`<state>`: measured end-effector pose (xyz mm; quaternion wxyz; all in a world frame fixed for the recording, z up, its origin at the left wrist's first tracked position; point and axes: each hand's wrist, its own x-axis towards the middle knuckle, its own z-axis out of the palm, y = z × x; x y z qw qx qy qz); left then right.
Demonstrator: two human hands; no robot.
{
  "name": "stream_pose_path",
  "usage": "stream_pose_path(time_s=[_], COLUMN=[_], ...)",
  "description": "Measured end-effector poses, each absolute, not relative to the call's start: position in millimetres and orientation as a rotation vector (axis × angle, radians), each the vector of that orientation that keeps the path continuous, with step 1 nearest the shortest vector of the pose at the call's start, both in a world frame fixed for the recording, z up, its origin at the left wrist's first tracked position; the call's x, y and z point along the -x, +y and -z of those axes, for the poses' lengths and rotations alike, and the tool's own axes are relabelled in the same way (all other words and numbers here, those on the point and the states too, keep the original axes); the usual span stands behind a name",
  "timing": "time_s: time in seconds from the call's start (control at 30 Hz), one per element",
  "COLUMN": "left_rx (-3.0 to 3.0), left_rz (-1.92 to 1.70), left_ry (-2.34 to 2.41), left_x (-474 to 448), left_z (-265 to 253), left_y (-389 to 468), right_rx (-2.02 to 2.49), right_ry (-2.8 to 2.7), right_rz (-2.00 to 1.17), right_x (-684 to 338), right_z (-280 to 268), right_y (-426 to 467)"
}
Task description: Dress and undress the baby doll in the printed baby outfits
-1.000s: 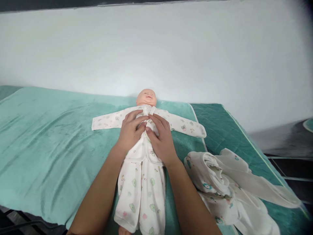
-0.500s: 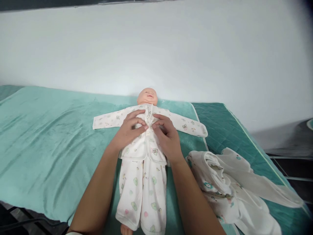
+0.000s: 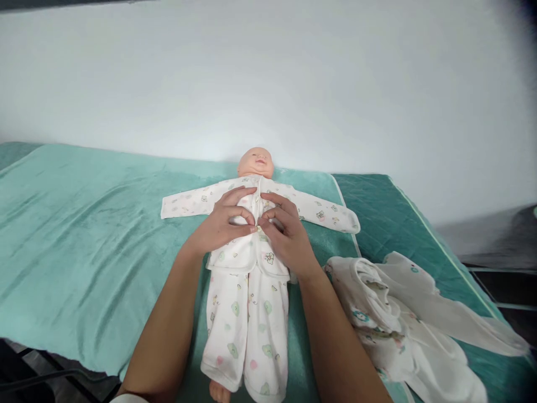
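Doll (image 3: 255,163), one; one jacket (image 3: 239,254); two hands (image 3: 218,224) (image 3: 289,232), both half-curled, pinching the jacket's front.

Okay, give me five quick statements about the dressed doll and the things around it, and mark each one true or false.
1. The doll lies with its head toward the wall. True.
2. Its trousers are plain. False: they have a printed pattern.
3. A foot shows below one trouser leg. True.
4. The left hand and right hand are at the front of the jacket. True.
5. Other clothes lie neatly folded on the person's left. False: white printed clothing lies bunched on the right.
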<state>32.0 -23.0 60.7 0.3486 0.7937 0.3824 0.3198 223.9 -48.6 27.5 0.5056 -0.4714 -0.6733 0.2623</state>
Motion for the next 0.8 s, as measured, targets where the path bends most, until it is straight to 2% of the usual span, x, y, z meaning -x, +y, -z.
stream_pose_path(time_s=[0.8], left_rx=[-1.96], left_rz=[-0.83], left_ry=[0.906], left_x=[-29.9], left_z=[-58.0], left_y=[-20.5], right_rx=[1.099], right_ry=[-1.665], right_rz=[-0.704], right_x=[-229.2], right_z=[-28.8], right_y=[-47.3])
